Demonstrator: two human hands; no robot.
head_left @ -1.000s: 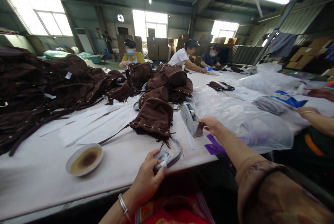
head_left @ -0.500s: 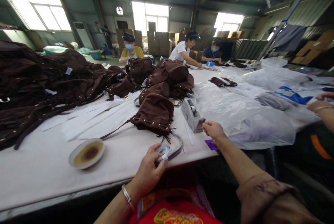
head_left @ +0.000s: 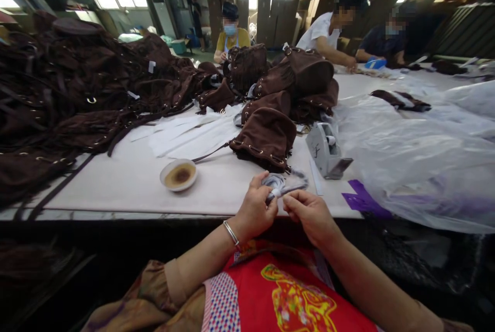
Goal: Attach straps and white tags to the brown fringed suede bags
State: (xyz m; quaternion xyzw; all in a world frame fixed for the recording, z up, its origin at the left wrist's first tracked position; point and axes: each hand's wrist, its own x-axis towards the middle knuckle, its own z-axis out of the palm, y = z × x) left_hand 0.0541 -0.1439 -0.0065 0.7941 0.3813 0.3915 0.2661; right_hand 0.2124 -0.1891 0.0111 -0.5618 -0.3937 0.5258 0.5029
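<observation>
My left hand grips a coiled grey strap wrapped with a white band, near the table's front edge. Beside it, my right hand is closed in a pinch close to the band; what its fingertips hold is too small to make out. The strap's loose part curves right toward a dark brown drawstring bag just beyond my hands. A grey tape dispenser stands to the right of that bag, untouched. White paper strips lie to the bag's left.
A bowl of brown liquid sits on the table at left. Large piles of brown bags cover the far left. Clear plastic sheeting and a purple piece lie at right. Several people are across the table.
My right hand has left the tape dispenser and come over beside my left hand at the strap. The view has shifted, and the other person's hands at far right are out of frame.
</observation>
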